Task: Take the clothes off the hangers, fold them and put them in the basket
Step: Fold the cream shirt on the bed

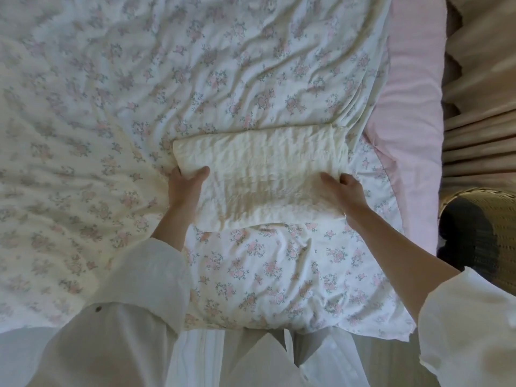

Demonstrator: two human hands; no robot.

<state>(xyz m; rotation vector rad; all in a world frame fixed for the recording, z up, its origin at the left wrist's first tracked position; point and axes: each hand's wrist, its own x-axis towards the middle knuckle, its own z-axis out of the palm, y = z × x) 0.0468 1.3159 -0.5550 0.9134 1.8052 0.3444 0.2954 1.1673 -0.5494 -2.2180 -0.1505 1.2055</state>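
Note:
A cream, crinkled garment [265, 174] lies folded into a thick rectangle on the floral bedspread [139, 79]. My left hand [185, 188] grips its left edge, thumb on top and fingers tucked underneath. My right hand [344, 194] grips the right edge the same way, thumb over the fabric. A woven basket [485, 236] stands at the right, beside the bed, with something dark inside it. No hangers are in view.
A pink sheet [410, 107] borders the bedspread on the right. Beyond it hang beige curtain folds [483, 79]. My white sleeves and white clothing fill the bottom of the view.

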